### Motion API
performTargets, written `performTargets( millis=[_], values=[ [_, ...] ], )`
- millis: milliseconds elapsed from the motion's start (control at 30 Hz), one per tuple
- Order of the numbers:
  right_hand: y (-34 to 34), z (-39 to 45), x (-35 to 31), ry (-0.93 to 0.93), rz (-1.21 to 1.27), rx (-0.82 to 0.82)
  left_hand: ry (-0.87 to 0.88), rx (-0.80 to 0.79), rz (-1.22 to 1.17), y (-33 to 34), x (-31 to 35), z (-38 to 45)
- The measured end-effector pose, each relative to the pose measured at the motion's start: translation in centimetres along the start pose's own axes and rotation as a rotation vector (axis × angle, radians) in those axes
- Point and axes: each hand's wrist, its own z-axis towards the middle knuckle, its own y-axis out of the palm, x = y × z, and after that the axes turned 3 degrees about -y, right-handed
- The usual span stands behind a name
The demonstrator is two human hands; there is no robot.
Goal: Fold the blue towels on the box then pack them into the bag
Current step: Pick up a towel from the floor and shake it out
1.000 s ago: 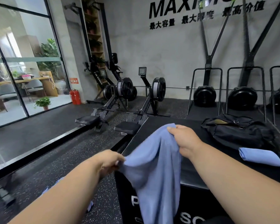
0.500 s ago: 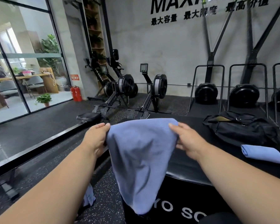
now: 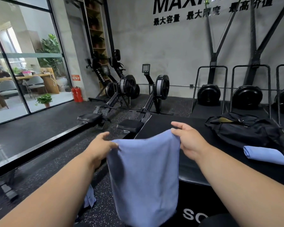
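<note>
While blue towel (image 3: 144,177) hangs past box (image 3: 195,171) front edge, left hand (image 3: 99,147) and right hand (image 3: 189,140) pinch top corners; folded towel (image 3: 265,154) lies beside black bag (image 3: 243,131), bare box top between.

Both hands (image 3: 102,147) (image 3: 189,141) pinching blue towel (image 3: 144,174), box (image 3: 195,169)

Towel (image 3: 144,174) hung between left hand (image 3: 99,147) and right hand (image 3: 189,143), over near edge of box (image 3: 195,171). Folded towel (image 3: 264,154) lay on box, to the right; bag (image 3: 243,130) just behind it. Another towel (image 3: 89,198) on floor, left of box. Rowing machines (image 3: 129,99) stood beyond.
</note>
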Motion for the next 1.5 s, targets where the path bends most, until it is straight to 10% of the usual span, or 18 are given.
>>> performTargets(
  millis=[233, 700, 1067, 1500],
  values=[
    [-1.1, -1.2, 1.7, -0.095, -0.353, -0.120, 0.129, 0.045, 0.114, -0.1, 0.0, 0.5],
    [-3.9, 0.4, 2.3, 0.011, -0.153, 0.075, 0.188, 0.104, -0.006, 0.1, 0.3, 0.3],
    [-4.1, -0.5, 0.8, -0.130, -0.611, 0.142, 0.115, -0.131, -0.208, 0.0, 0.3, -0.8],
    [-5.7, -0.1, -1.1, -0.060, -0.302, -0.104, 0.275, -0.131, 0.181, -1.5, -0.5, -0.8]
  ],
)
